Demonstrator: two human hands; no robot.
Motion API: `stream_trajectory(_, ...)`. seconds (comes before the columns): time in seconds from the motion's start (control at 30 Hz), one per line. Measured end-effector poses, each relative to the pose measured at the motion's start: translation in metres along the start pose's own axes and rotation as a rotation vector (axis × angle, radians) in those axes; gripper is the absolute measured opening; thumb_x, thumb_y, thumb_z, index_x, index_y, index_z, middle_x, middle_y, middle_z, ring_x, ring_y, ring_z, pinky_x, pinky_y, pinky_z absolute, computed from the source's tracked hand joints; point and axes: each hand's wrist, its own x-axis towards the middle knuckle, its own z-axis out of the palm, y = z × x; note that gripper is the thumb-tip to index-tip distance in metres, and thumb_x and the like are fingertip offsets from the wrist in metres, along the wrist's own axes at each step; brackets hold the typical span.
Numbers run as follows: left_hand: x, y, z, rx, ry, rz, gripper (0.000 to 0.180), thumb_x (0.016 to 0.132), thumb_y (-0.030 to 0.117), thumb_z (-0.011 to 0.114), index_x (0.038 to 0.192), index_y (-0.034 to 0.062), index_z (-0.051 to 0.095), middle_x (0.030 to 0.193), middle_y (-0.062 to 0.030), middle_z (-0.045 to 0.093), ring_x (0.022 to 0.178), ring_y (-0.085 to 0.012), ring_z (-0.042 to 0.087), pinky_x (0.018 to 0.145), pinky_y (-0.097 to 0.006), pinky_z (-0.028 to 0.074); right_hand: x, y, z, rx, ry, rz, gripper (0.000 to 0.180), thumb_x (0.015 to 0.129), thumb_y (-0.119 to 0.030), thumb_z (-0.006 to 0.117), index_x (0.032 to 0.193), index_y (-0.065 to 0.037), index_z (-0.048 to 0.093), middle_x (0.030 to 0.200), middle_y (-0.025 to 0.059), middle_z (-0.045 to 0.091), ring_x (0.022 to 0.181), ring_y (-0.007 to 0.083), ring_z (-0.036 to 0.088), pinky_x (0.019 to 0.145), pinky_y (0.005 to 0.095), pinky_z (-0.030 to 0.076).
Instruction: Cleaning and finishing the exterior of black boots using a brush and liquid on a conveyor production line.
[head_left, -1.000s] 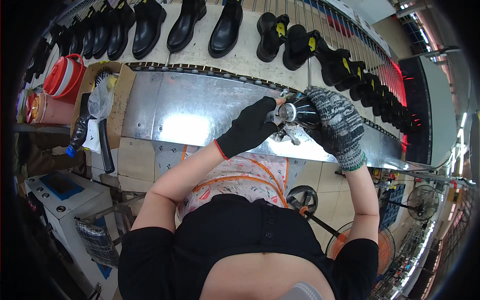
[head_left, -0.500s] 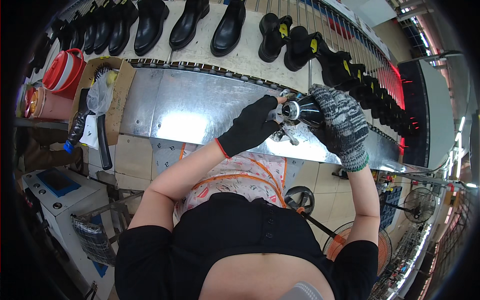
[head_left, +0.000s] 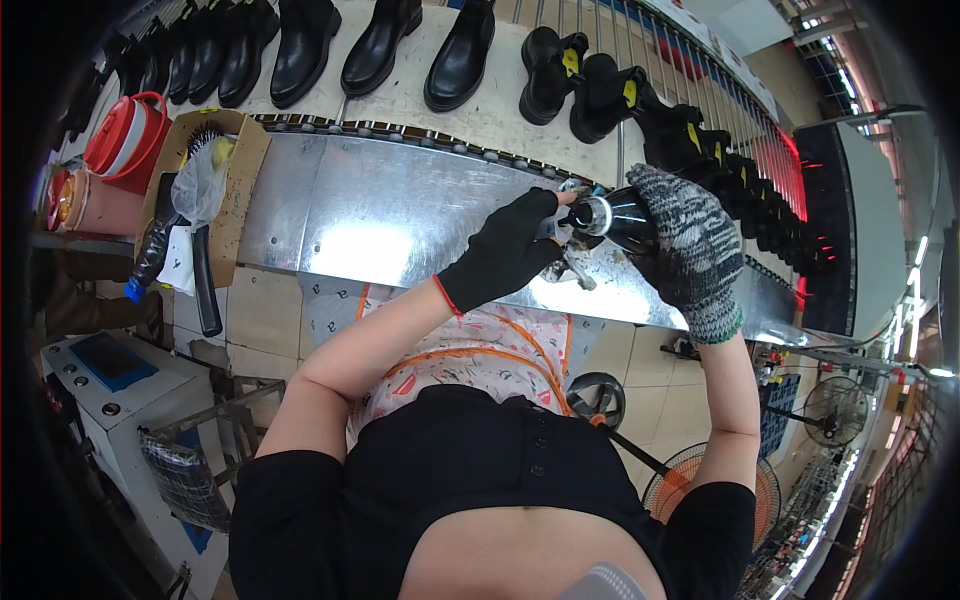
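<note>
My right hand (head_left: pixel 690 240), in a grey and white knit glove, is wrapped round a dark glossy bottle (head_left: pixel 628 220). The bottle is tilted, its pale ringed neck pointing left toward my other hand. In a black glove with bare fingertips, my left hand (head_left: pixel 510 245) is closed at the bottle's mouth, finger and thumb on either side of a crumpled, stained cloth (head_left: pixel 572 268). Part of that cloth is hidden behind the bottle neck and fingers. Both hands are over the shiny metal ledge (head_left: pixel 400 200).
Beyond the ledge, black boots (head_left: pixel 460 60) stand in a row on a pale conveyor (head_left: pixel 420 115), with black shoes (head_left: pixel 600 100) at right. A cardboard box (head_left: pixel 245 165) with brushes and a red-lidded bucket (head_left: pixel 125 140) are at left. A dark-fronted machine (head_left: pixel 830 230) stands right.
The bottle and my right hand have shifted slightly to the right. My left hand stays nearly in place by the bottle's mouth.
</note>
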Motion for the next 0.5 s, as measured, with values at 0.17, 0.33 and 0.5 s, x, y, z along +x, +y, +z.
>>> stream_trajectory(0.17,0.0011,0.0032,0.0009,-0.082,0.009,-0.021,0.041,0.083,0.003,0.057,0.123,0.0040,0.049,0.094,-0.0112,0.059,0.077,-0.0162,0.058,0.069,-0.029,0.047,-0.0007,-0.0026,0.0014,0.022,-0.016,0.019,0.051,0.069,-0.030,0.074,0.112,-0.007,0.059,0.100,0.0118,0.064,0.091,0.0280,0.062,0.084,0.0379,0.048)
stream_trajectory(0.33,0.0016,0.0086,-0.0033,-0.057,-0.005,-0.045,0.042,0.084,0.003,0.056,0.125,0.0050,0.048,0.094,-0.0111,0.059,0.078,-0.0160,0.059,0.070,-0.028,0.047,-0.0002,-0.0024,0.0019,0.046,-0.034,0.009,0.050,0.070,-0.028,0.074,0.113,-0.007,0.059,0.101,0.0119,0.064,0.093,0.0275,0.062,0.084,0.0379,0.047)
stream_trajectory(0.5,0.0036,0.0098,-0.0025,-0.036,-0.012,-0.040,0.042,0.084,0.004,0.055,0.126,0.0056,0.048,0.093,-0.0109,0.059,0.077,-0.0164,0.059,0.070,-0.028,0.047,-0.0015,0.0003,-0.0002,0.004,-0.041,0.000,0.050,0.070,-0.027,0.073,0.114,-0.007,0.058,0.101,0.0120,0.064,0.092,0.0273,0.062,0.083,0.0387,0.047)
